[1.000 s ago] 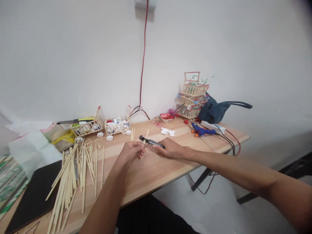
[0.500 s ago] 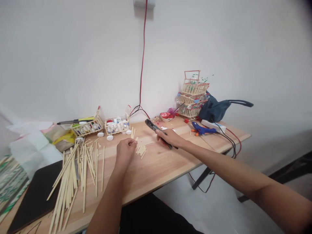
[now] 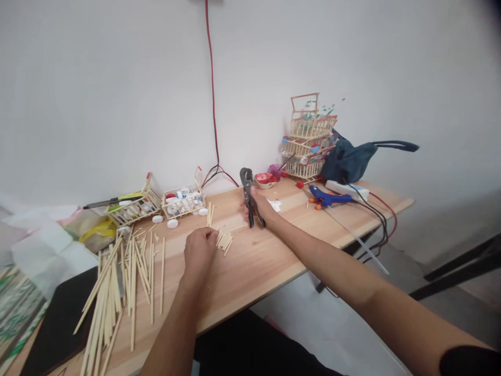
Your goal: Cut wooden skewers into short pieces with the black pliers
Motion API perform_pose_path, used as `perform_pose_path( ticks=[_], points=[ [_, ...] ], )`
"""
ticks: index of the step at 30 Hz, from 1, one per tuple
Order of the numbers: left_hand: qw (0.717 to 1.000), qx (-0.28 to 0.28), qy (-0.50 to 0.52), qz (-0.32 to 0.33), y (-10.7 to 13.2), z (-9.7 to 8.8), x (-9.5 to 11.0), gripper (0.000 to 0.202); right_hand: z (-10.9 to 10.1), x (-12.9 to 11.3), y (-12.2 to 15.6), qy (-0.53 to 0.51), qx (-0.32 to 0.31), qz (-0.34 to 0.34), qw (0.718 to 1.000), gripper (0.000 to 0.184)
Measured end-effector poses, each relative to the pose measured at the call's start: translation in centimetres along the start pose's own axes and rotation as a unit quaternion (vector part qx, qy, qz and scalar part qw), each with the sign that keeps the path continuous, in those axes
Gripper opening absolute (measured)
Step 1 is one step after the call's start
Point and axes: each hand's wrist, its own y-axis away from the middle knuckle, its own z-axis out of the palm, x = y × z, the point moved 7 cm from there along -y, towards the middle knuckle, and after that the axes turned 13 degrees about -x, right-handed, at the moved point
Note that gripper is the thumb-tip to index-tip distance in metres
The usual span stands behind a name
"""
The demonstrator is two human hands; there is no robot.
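Observation:
My right hand (image 3: pixel 261 206) is wrapped round the handles of a black hand cutter (image 3: pixel 249 190), whose hooked jaw points up and away from me. My left hand (image 3: pixel 200 249) is closed, thumb and finger pressed together at the edge of a small pile of short cut sticks (image 3: pixel 224 240). Whatever is between those fingertips is hidden. Just beyond the left hand lie a few longer stick pieces (image 3: pixel 210 214). Many long thin wooden sticks (image 3: pixel 135 282) are spread to the left of my left forearm.
Two small stick-built carts (image 3: pixel 183 202) with bottle caps stand along the wall. Stacked stick carts (image 3: pixel 309 141) rise at the back right beside a dark blue bag (image 3: pixel 348 162). A blue glue gun (image 3: pixel 329 197), a power strip (image 3: pixel 347 189) and a red-stained dish (image 3: pixel 265 180) lie nearby.
My right hand has turned the cutter more upright and moved it slightly left. My left hand has lowered its fingertips to the short stick pile. The camera view has shifted a little.

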Motion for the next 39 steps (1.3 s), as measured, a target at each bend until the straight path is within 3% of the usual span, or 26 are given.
perform_pose_path(
  ticks=[4,10,18,23,29,33,36,39],
  points=[
    [0.999,0.032,-0.016,0.014,0.0,-0.7,0.2,0.022,-0.6,0.5,-0.1,-0.046,0.002,0.007,0.999,0.056],
    [0.994,0.088,0.040,0.051,-0.1,-1.3,0.8,0.026,1.7,-0.8,0.4,0.025,-0.039,-0.040,0.998,0.047],
    [0.987,0.037,0.121,0.102,-0.3,0.5,2.0,0.022,5.0,-2.7,2.1,0.230,-0.054,-0.112,0.965,0.029],
    [0.986,0.015,0.107,0.124,-0.2,0.9,2.3,0.025,6.8,-3.1,2.7,0.248,-0.087,-0.145,0.954,0.020],
    [0.985,0.026,0.086,0.150,0.1,0.8,2.7,0.024,6.2,-2.8,1.9,0.230,-0.052,-0.153,0.960,0.019],
    [0.982,0.024,0.108,0.153,0.2,0.8,2.8,0.026,6.5,-3.7,1.2,0.261,-0.067,-0.160,0.949,0.018],
    [0.978,0.051,0.152,0.131,-0.1,-0.6,1.9,0.028,6.2,-4.0,0.5,0.255,-0.044,-0.139,0.956,0.017],
    [0.974,0.114,0.186,0.065,-0.4,-4.2,-0.5,0.030,4.8,-2.7,-0.5,0.158,-0.003,-0.094,0.983,0.023]
  ],
)
